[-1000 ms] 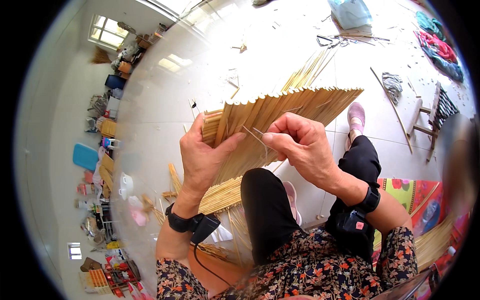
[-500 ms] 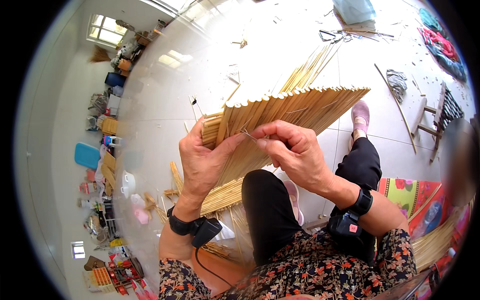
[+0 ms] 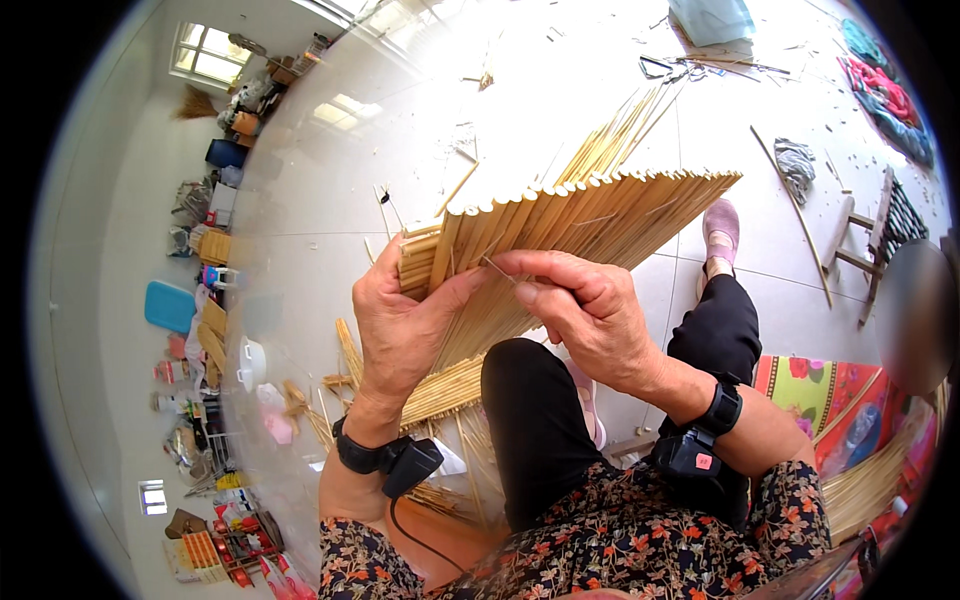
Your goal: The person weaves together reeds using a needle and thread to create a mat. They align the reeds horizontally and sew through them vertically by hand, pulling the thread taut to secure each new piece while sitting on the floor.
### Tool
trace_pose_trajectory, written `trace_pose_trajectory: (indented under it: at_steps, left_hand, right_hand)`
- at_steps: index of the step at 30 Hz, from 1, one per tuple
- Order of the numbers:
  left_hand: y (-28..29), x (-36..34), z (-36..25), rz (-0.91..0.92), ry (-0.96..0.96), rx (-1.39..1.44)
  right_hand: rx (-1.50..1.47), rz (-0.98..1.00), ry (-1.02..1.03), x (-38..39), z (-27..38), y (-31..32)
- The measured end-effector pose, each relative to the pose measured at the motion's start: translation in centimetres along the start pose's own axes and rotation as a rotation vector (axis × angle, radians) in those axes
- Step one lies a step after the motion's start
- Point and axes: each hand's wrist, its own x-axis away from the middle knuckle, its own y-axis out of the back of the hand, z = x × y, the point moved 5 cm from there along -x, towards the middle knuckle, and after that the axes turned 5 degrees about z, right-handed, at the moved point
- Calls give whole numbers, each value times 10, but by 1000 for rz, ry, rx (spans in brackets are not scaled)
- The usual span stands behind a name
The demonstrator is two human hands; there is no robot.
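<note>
Panel of pale stalks (image 3: pixel 590 225): held up off the floor (image 3: pixel 320 215), its near left end inside the left hand (image 3: pixel 392 320), the rest stretching away to the right, behind and beyond the right fingers. Row of cut ends formed the upper edge, above both sets of fingers; the stalks slanted down and leftward from it, passing behind the right hand (image 3: pixel 595 315).

Key relation: a thin pale strand (image 3: pixel 501 270) bridged the short gap between the right fingertips and the left thumb, against the panel's face, slanting up and left from the right fingers. Left thumb tip just beside its far end; whether touching, could not tell. Right thumb and forefinger pinched nearly closed, seemingly on the strand's near end; other fingers curled. Left thumb pressed on the panel's face, its fingers mostly hidden behind.

Outward: loose stalks (image 3: pixel 620 135) stuck out beyond the upper edge, up and right of the right fingers. Knee (image 3: pixel 525 400) close below them, limiting room downward. Stalk bundle (image 3: pixel 445 390) below the left fingers. Most open room: floor left of the left hand.
</note>
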Motion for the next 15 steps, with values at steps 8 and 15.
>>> trace_pose_trajectory:
  at_steps: [8, 15]
  left_hand:
    - [-1, 1, -1, -5, 21, 0]
    - [-12, 16, -6, -59, 1, -2]
  right_hand:
    - [-28, 23, -54, -1, -2, 0]
    - [-140, -62, -123, 11, 2, -3]
